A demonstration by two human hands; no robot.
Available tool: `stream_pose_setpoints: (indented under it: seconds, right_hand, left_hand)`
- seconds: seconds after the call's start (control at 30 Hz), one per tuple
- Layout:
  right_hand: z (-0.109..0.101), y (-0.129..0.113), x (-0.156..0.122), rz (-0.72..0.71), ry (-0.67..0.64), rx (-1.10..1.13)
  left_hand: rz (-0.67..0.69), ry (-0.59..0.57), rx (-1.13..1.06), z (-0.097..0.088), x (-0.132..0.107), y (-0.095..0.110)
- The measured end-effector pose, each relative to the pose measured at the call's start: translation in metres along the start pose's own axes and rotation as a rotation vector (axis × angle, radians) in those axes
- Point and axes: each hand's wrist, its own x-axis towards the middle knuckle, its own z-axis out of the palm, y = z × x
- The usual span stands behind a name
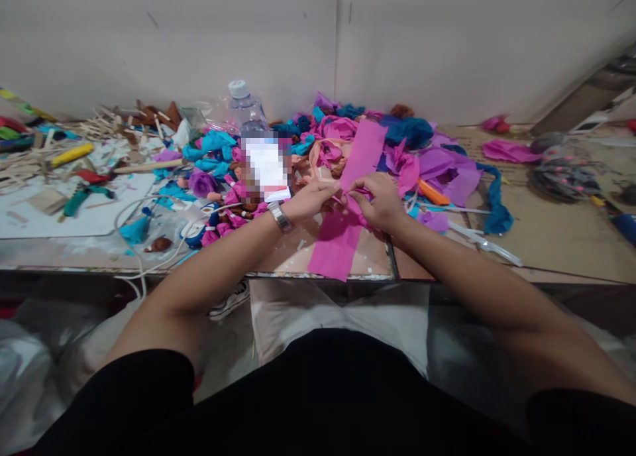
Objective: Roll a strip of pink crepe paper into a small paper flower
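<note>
Above the bench front, my left hand (314,203), with a metal watch (280,216) at its wrist, pinches a small bunched piece of pink crepe paper (356,207). My right hand (378,201) is closed on the same piece from the other side, fingertips almost meeting the left ones. Beneath both hands lies a long flat pink crepe paper strip (334,247), slanting from the bench edge up toward the back. Right of my right hand are an orange-handled tool (433,192) and white-handled scissors (489,244). The fingers partly hide the bunched piece.
Twisted crepe paper pieces (213,144) in blue, pink and purple heap behind my hands. A water bottle (247,108) and a blurred-out bright object (267,164) stand among them. Further left lie green pliers (84,197), wooden sticks and a white cable (130,211). Brown cardboard (561,224) covers the right side.
</note>
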Motion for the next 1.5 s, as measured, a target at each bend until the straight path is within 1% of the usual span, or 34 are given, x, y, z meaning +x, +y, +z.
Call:
stream_pose_setpoints:
  seconds: [0.07, 0.17, 0.4, 0.53, 0.6, 0.67, 0.83, 0.9, 0.97, 1.03, 1.13, 1.23, 1.4, 1.5]
  right_hand:
    - [0.0, -0.001, 0.0, -0.014, -0.011, -0.008]
    - [0.0, -0.002, 0.0, -0.004, -0.035, -0.012]
    - [0.0, -0.005, 0.0, 0.036, -0.067, -0.007]
    - [0.0, -0.005, 0.0, 0.018, -0.069, 0.0]
    - [0.001, -0.004, 0.0, 0.014, -0.07, -0.004]
    - [0.001, -0.003, 0.0, 0.029, -0.067, -0.008]
    - [0.001, -0.001, -0.001, 0.087, -0.011, 0.018]
    - [0.001, -0.002, -0.002, 0.094, -0.009, 0.028]
    - [0.001, -0.003, -0.002, 0.087, -0.006, 0.036]
    - [0.001, -0.004, -0.002, 0.077, 0.003, 0.04]
    - [0.002, -0.004, -0.002, 0.086, 0.006, 0.044]
    - [0.002, -0.005, -0.001, 0.109, -0.001, 0.055]
    - [0.003, -0.006, -0.002, 0.122, 0.008, 0.074]
    - [0.004, -0.007, -0.002, 0.122, 0.029, 0.082]
  left_hand:
    - [-0.11, -0.029, -0.168, 0.003, -0.002, 0.002]
    - [-0.17, -0.045, -0.263, 0.004, -0.005, 0.004]
    - [-0.169, -0.052, -0.146, -0.007, -0.002, 0.0]
    - [-0.143, -0.061, -0.076, -0.012, 0.0, -0.003]
    - [-0.096, -0.06, 0.005, -0.013, 0.001, -0.005]
    - [-0.008, -0.045, 0.141, -0.012, 0.002, -0.005]
    - [0.365, 0.066, 0.576, -0.008, 0.001, 0.0]
    - [0.457, 0.112, 0.665, -0.007, -0.001, 0.003]
    - [0.495, 0.136, 0.694, -0.006, -0.002, 0.004]
    - [0.498, 0.167, 0.687, -0.006, -0.003, 0.003]
    - [0.487, 0.256, 0.652, -0.005, -0.004, 0.002]
    - [0.521, 0.333, 0.629, -0.003, -0.005, 0.002]
    - [0.632, 0.353, 0.693, 0.0, -0.009, 0.006]
    - [0.65, 0.358, 0.703, 0.001, -0.009, 0.006]
